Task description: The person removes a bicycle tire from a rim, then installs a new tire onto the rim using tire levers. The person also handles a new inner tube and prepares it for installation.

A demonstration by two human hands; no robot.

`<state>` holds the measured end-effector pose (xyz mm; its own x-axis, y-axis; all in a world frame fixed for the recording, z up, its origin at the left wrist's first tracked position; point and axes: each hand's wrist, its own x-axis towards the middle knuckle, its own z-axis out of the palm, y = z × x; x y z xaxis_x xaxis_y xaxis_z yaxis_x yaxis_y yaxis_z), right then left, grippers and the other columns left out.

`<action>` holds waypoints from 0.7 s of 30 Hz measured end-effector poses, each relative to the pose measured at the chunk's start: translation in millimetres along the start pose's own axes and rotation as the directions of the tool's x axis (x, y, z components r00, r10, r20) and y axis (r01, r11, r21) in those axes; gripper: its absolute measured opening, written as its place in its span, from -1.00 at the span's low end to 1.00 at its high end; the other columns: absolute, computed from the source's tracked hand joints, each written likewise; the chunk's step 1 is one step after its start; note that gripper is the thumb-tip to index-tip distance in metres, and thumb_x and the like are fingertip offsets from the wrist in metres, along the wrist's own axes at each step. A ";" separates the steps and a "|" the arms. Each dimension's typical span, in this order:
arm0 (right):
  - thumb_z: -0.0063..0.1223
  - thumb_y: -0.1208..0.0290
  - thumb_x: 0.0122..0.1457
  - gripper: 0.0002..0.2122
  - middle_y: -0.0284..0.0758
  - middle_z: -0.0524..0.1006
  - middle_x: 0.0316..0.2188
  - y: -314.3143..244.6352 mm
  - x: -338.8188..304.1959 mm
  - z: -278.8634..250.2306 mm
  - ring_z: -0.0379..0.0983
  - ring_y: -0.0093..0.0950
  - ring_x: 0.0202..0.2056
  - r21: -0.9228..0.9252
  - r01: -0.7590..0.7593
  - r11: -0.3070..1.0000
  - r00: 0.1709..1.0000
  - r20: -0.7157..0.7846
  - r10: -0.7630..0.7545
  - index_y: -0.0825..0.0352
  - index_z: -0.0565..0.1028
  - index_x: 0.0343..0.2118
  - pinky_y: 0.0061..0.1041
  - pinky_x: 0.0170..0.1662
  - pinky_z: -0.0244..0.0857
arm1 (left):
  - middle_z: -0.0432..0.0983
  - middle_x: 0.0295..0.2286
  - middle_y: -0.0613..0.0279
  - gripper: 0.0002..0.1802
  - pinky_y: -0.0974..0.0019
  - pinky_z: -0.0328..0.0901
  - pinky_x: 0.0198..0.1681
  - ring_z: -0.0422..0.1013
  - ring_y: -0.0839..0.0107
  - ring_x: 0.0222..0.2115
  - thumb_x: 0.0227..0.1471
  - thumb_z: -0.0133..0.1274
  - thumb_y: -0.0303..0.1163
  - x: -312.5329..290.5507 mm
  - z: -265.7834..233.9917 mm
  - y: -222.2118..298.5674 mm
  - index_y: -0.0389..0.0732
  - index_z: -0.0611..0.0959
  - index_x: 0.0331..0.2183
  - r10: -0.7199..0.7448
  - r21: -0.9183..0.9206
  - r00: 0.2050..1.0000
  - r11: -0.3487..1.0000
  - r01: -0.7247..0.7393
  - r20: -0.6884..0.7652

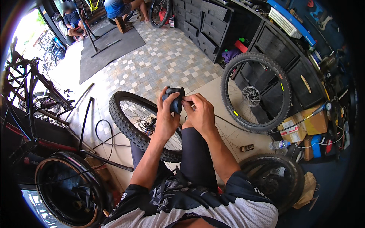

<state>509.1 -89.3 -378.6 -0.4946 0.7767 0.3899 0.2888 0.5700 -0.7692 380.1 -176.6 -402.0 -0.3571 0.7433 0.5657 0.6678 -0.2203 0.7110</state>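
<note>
In front of me, above my knees, my left hand (pixel 165 114) is closed around a rolled-up black inner tube (pixel 174 102). My right hand (pixel 200 114) pinches at the right edge of this bundle with thumb and forefinger. Exactly what the pinching fingertips grip is partly hidden. Below my hands a bicycle wheel (pixel 124 121) with a knobby black tyre leans between my legs, its spokes and hub partly covered by my left forearm.
To the right, another wheel (pixel 278 71) with a disc rotor leans against black drawers (pixel 298 81). A floor pump's gauge (pixel 329 106) and cardboard boxes (pixel 313 121) are beyond it. Tyres (pixel 38 178) and bike frames (pixel 32 76) crowd the left. Two people (pixel 121 8) sit at the back.
</note>
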 end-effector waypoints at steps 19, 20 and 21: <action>0.03 0.52 0.26 -0.93 -0.49 0.40 -0.37 19.0 -28.0 7.2 0.26 -0.73 -0.34 0.889 -0.179 0.421 0.975 0.217 -0.045 0.31 0.38 -0.26 -0.68 -0.23 0.21 | 0.43 0.04 0.10 -0.02 0.26 0.42 0.08 0.46 0.37 0.01 -0.23 0.55 -0.48 -5.8 -31.7 -5.5 -0.27 0.34 0.18 -0.263 -0.741 0.880 0.474 0.476 0.397; 0.04 0.51 0.26 -0.92 -0.51 0.37 -0.38 18.5 -27.8 1.8 0.24 -0.74 -0.34 0.895 -0.224 0.387 0.965 0.260 -0.044 0.30 0.37 -0.27 -0.70 -0.23 0.19 | 0.43 0.02 0.12 -0.02 0.28 0.42 0.08 0.45 0.40 0.00 -0.26 0.55 -0.54 -3.5 -30.5 -1.8 -0.25 0.34 0.17 -0.273 -0.726 0.891 0.516 0.455 0.364; 0.11 0.43 0.24 -0.87 -0.53 0.31 -0.40 18.4 -26.8 -4.1 0.22 -0.74 -0.36 0.879 -0.231 0.416 0.960 0.277 -0.051 0.28 0.37 -0.30 -0.71 -0.26 0.15 | 0.47 0.02 0.11 0.03 0.31 0.34 0.14 0.44 0.40 0.01 -0.24 0.56 -0.51 -4.2 -29.8 3.4 -0.21 0.30 0.20 -0.286 -0.673 0.879 0.567 0.476 0.381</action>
<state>531.0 -98.5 -401.1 -0.7161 0.6423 0.2732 -0.4863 -0.1782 -0.8554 364.4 -199.3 -389.5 -0.2568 0.9570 0.1348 -0.2308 -0.1961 0.9530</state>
